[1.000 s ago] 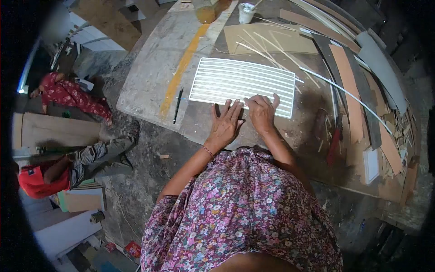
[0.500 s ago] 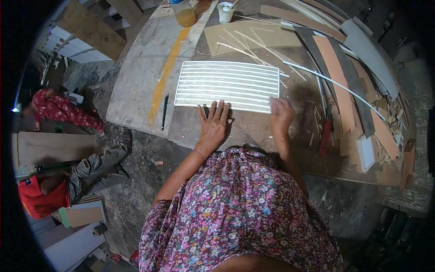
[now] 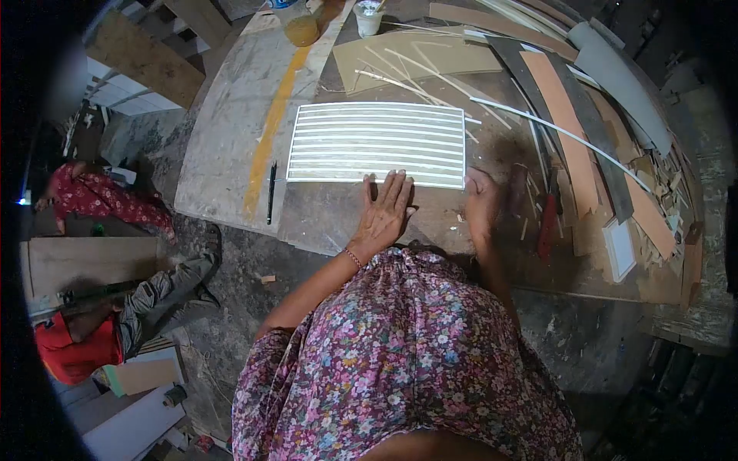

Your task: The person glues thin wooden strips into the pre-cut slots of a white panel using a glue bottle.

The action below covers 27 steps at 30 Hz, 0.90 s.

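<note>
A white slatted panel (image 3: pixel 377 144), a rectangle of parallel strips in a thin frame, lies flat on the worktable (image 3: pixel 223 146). My left hand (image 3: pixel 384 211) rests with spread fingers on the panel's near edge, right of its middle. Just off the near right corner is my right hand (image 3: pixel 482 203), its fingers curled in. Whatever those fingers may hold is hidden. To the left of the panel lies a thin dark pencil-like stick (image 3: pixel 271 192).
Thin wooden strips (image 3: pixel 407 81), a long white strip (image 3: pixel 561 132), curved veneer pieces (image 3: pixel 565 131) and a red-handled tool (image 3: pixel 547 225) lie around. A white cup (image 3: pixel 369 19) and amber container (image 3: pixel 302 31) stand at the back. Two people (image 3: pixel 104 200) (image 3: pixel 84 346) are at left.
My left hand has slid to the right along the panel's near edge. My right hand has shifted slightly right and toward me, off the corner.
</note>
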Tool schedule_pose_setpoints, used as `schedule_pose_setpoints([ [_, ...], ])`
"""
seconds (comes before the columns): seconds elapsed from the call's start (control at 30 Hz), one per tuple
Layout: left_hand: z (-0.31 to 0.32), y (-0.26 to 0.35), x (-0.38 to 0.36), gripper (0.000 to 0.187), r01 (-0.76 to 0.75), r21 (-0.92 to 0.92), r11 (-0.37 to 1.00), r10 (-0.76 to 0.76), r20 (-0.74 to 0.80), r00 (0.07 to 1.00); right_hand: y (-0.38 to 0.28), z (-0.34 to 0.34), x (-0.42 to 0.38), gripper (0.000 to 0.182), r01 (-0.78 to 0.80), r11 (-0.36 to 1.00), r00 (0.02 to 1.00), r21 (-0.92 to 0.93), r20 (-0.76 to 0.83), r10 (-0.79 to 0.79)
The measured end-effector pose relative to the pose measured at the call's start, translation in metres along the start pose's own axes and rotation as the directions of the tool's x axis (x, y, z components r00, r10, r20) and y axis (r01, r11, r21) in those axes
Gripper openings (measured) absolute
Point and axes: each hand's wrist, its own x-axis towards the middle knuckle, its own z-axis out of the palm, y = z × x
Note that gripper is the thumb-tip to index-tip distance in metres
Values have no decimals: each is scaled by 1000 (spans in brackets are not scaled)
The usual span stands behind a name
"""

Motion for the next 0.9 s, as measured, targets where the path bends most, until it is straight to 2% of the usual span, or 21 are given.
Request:
schedule_pose_setpoints([
  [0.03, 1, 1, 2, 54, -21, -20, 1000, 20, -8, 1000, -3, -2, 0, 18, 33, 998, 999, -48, -1, -33],
  [0.13, 3, 8, 9, 53, -70, -20, 997, 70, 1, 998, 4, -2, 3, 18, -48, 997, 999, 64, 8, 48],
  [0.33, 10, 13, 18, 50, -110, -32, 993, 109, -14, 994, -1, -6, 6, 18, -100, 993, 994, 67, 46, 97],
  [0.43, 9, 12, 18, 48, -132, -27, 991, 131, -31, 991, -1, -3, 5, 19, -111, 984, 993, 141, 44, 105],
  [0.53, 10, 11, 19, 48, -133, -74, 988, 129, -47, 990, -13, -2, 5, 21, -210, 955, 977, 210, 80, 198],
  [0.63, 7, 11, 20, 47, -123, -110, 986, 120, -29, 992, -13, -1, 8, 22, -222, 966, 974, 133, 70, 214],
  [0.9, 6, 9, 20, 46, -112, -171, 979, 111, -17, 994, -32, -4, 11, 24, -246, 965, 968, 86, 67, 241],
])
